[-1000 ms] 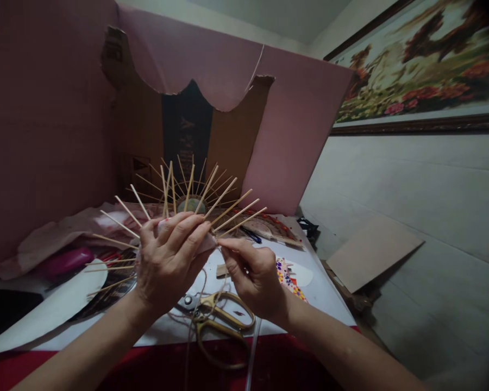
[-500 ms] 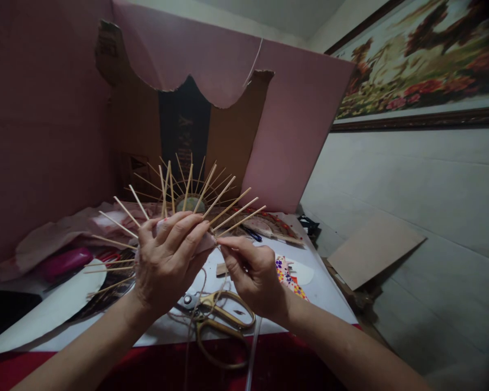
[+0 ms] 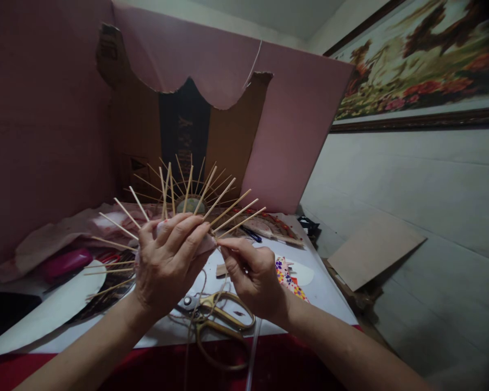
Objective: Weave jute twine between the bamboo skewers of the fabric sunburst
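My left hand (image 3: 169,255) is closed around a piece with thin wooden sticks (image 3: 228,209) fanning out from its edge. Pale cloth (image 3: 201,244) shows at its middle, and my palm hides the rest. At the piece's right edge, my right hand (image 3: 255,271) pinches with thumb and forefinger, seemingly on a thin twine (image 3: 204,282) that hangs down in loops. Below the hands lie scissors with gold handles (image 3: 224,317), the twine crossing over them. Behind stands a second round piece with radiating sticks (image 3: 191,203).
A torn cardboard sheet (image 3: 136,136) leans against the pink panel (image 3: 293,125) at the back. To the left lie a white curved sheet (image 3: 61,309), a magenta object (image 3: 67,263) and a black item (image 3: 10,312). Flower-patterned material (image 3: 285,277) sits at right, near a fan-like piece (image 3: 269,222).
Almost nothing differs. Both hands keep their hold and position, and the view has shifted very slightly.
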Demonstrator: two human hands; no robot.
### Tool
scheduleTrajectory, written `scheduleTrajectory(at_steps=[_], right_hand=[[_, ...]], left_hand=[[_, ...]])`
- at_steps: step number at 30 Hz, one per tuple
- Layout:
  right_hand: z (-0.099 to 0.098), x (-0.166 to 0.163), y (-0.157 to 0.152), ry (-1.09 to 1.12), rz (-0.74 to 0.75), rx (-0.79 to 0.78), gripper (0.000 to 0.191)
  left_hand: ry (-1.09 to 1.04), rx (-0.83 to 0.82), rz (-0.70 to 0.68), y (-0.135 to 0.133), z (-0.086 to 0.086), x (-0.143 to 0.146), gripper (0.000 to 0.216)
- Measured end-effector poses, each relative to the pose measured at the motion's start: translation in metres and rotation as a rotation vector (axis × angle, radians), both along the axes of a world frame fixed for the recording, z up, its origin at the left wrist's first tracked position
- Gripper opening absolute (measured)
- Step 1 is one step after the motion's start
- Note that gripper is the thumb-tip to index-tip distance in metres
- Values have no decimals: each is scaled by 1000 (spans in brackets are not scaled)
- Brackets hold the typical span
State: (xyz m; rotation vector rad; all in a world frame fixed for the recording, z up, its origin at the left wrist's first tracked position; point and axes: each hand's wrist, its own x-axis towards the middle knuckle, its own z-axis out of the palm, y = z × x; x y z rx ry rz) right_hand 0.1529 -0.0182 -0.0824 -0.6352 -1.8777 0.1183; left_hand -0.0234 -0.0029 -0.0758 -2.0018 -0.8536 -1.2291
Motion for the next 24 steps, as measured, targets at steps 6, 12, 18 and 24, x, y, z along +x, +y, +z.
scheduleTrajectory(at_steps=[6, 12, 18, 24], right_hand=[[-1, 0, 0, 3, -2, 9, 21], [0, 0, 0, -2, -4, 6, 21], [1, 0, -1, 7, 6, 6, 22], [-1, 0, -1, 4, -8, -18, 23]], left_hand=[[5, 8, 1, 0, 0, 1, 38], [4, 0, 3, -2, 0, 0, 38], [6, 29, 17, -3, 2, 3, 37], [-6, 40, 28, -3, 2, 3, 36]])
